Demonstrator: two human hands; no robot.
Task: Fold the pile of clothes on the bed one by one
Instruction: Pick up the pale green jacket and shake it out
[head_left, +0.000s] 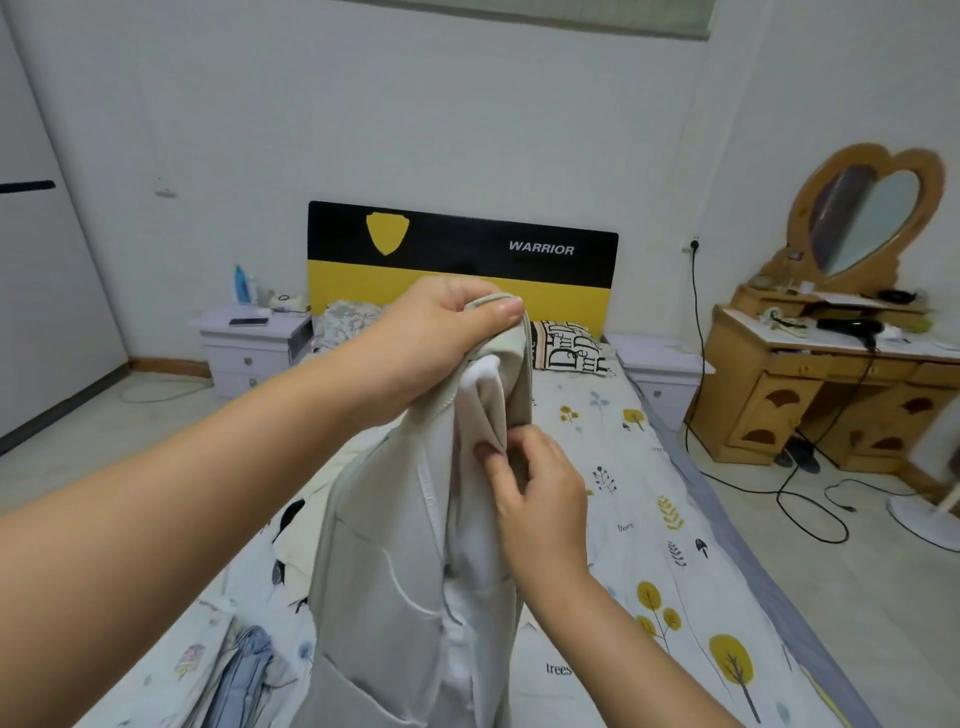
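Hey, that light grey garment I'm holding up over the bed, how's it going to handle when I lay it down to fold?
Probably floppy: the grey garment hangs limp from the left hand, creasing where the right hand pinches it. Likely light, since one hand holds it aloft. It should drape flat on the bed, not slide.

The raised grey garment (415, 545) hangs mid-bed, blocking the way straight to the headboard (462, 260). Right of the garment the bed (675, 519) sheet lies bare. Left of the garment, crumpled clothes (244, 670) crowd the near corner.

Left hand (441, 338) grips pale grey garment (410, 571) top, held above bed (649, 493) | right hand (540, 499) pinches its fold | black-yellow headboard (462, 260) behind
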